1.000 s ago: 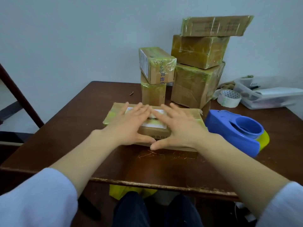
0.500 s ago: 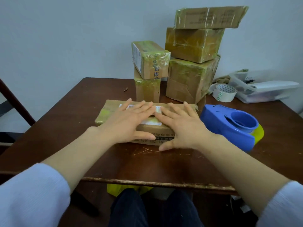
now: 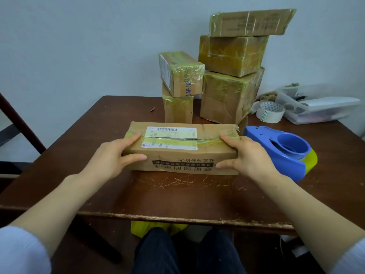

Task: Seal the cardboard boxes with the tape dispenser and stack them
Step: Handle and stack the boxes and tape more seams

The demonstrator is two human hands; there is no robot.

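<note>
A long flat cardboard box (image 3: 181,149) with a white label and tape along its top seam lies in the middle of the brown table (image 3: 177,196). My left hand (image 3: 116,155) grips its left end, thumb on the front face and fingers on top. My right hand (image 3: 246,155) grips the right end the same way. The blue and yellow tape dispenser (image 3: 284,151) lies just right of the box, beside my right hand. Behind stand two stacks of taped boxes: a short stack (image 3: 180,86) and a taller stack (image 3: 235,66).
A white tape roll (image 3: 270,111) and a clear plastic bin (image 3: 316,107) sit at the back right of the table. A dark wooden frame (image 3: 17,123) stands at the left. The table's worn front edge runs just above my knees.
Both hands slid apart from the middle of the box top to its two ends, and their thumbs now clasp the front face. The label and taped seam are uncovered.
</note>
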